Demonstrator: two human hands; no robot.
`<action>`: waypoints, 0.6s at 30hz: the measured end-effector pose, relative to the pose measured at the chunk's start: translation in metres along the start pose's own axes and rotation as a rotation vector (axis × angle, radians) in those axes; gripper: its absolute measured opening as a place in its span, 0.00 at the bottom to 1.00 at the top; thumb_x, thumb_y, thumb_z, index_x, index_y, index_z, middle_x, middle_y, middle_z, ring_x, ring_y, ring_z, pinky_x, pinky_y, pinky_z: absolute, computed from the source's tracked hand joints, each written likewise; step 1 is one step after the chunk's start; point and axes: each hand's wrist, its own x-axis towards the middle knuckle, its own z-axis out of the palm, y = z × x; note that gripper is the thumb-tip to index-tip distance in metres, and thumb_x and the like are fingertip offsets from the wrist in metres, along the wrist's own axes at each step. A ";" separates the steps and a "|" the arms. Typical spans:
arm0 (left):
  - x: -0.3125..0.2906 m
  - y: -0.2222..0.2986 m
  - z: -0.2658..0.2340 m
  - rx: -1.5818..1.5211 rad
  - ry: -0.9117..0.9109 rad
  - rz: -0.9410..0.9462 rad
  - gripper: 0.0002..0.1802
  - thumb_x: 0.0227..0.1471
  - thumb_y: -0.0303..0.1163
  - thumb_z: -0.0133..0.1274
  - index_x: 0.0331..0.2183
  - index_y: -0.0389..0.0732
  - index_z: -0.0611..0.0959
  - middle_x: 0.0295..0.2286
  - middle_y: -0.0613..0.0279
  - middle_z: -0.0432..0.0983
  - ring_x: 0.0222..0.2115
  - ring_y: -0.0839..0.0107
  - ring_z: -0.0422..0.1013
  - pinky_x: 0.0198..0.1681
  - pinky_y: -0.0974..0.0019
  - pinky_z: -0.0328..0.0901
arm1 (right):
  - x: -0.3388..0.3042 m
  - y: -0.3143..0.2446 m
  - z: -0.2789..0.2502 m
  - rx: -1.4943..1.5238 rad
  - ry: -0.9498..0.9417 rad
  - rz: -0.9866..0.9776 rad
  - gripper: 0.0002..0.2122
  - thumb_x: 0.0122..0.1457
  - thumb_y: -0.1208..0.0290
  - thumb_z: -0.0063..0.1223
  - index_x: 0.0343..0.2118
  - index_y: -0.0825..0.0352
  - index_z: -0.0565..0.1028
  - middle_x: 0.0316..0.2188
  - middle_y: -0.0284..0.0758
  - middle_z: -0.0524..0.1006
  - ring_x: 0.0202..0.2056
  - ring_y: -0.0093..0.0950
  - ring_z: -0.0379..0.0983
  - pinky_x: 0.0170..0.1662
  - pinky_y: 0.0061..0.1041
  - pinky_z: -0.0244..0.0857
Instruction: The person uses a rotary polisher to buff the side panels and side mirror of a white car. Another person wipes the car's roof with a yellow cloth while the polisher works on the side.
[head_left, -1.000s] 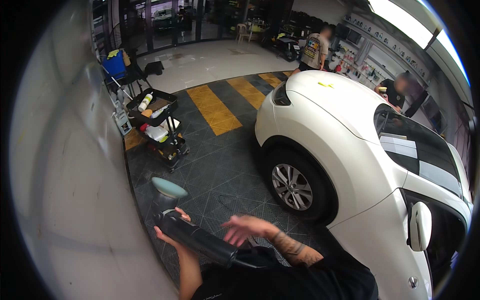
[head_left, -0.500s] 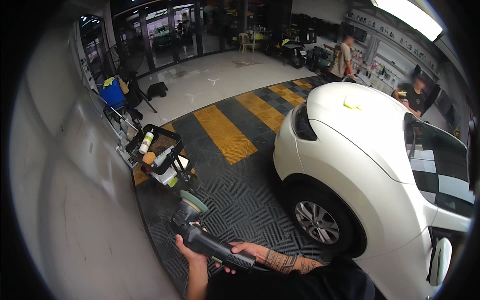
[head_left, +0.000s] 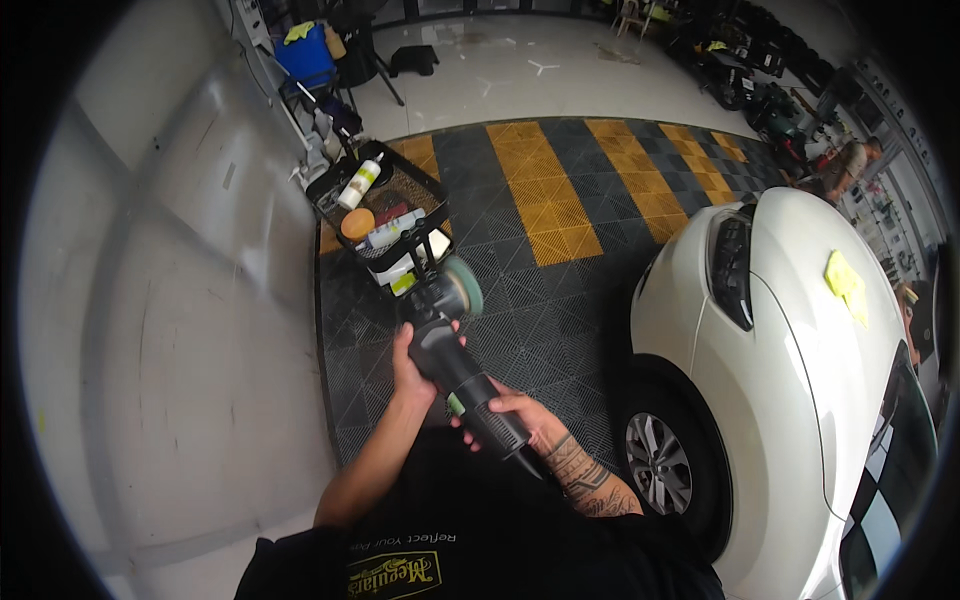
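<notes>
A black rotary polisher [head_left: 455, 365] with a green round pad [head_left: 465, 285] at its far end is held in front of my body, pad pointing away and upward. My left hand [head_left: 412, 362] wraps round its body just behind the head. Further back, my right hand [head_left: 525, 418] grips the rear of the handle, where the cord leaves. Just beyond the pad stands a black cart [head_left: 440, 215]. Its top basket holds a white bottle [head_left: 361, 184], an orange round pad [head_left: 357, 225] and a pale tube [head_left: 395, 230].
A white car [head_left: 760, 400] stands at the right, with a yellow cloth [head_left: 847, 286] on its hood. Close on the left runs a grey wall panel [head_left: 200, 300]. Behind the cart are a blue container [head_left: 305, 55] and a tripod-like stand [head_left: 385, 70]. A person [head_left: 850, 170] bends at the far right.
My view has tilted down and turned left, so the cart and car sit further right in the picture. Both hands keep their hold on the polisher, now nearer the cart in view.
</notes>
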 end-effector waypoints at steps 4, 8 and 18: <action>0.069 0.040 -0.014 0.024 0.052 -0.101 0.42 0.54 0.62 0.42 0.50 0.30 0.69 0.44 0.41 0.72 0.43 0.54 0.72 0.51 0.52 0.67 | 0.067 -0.040 -0.004 -0.052 0.144 -0.057 0.40 0.53 0.73 0.55 0.65 0.58 0.43 0.37 0.54 0.73 0.33 0.43 0.78 0.35 0.39 0.77; 0.175 0.086 -0.029 0.059 0.078 -0.257 0.39 0.53 0.63 0.42 0.50 0.36 0.71 0.43 0.47 0.73 0.42 0.56 0.72 0.47 0.51 0.68 | 0.154 -0.084 -0.012 -0.187 0.298 -0.180 0.42 0.52 0.72 0.56 0.66 0.57 0.42 0.35 0.50 0.74 0.28 0.40 0.78 0.31 0.38 0.77; 0.345 0.196 -0.130 0.645 0.086 -0.489 0.20 0.43 0.38 0.63 0.37 0.36 0.78 0.29 0.58 0.76 0.28 0.63 0.75 0.31 0.60 0.72 | 0.392 -0.125 -0.043 -0.861 0.901 -0.333 0.52 0.45 0.61 0.65 0.66 0.68 0.38 0.50 0.51 0.70 0.50 0.37 0.70 0.52 0.31 0.64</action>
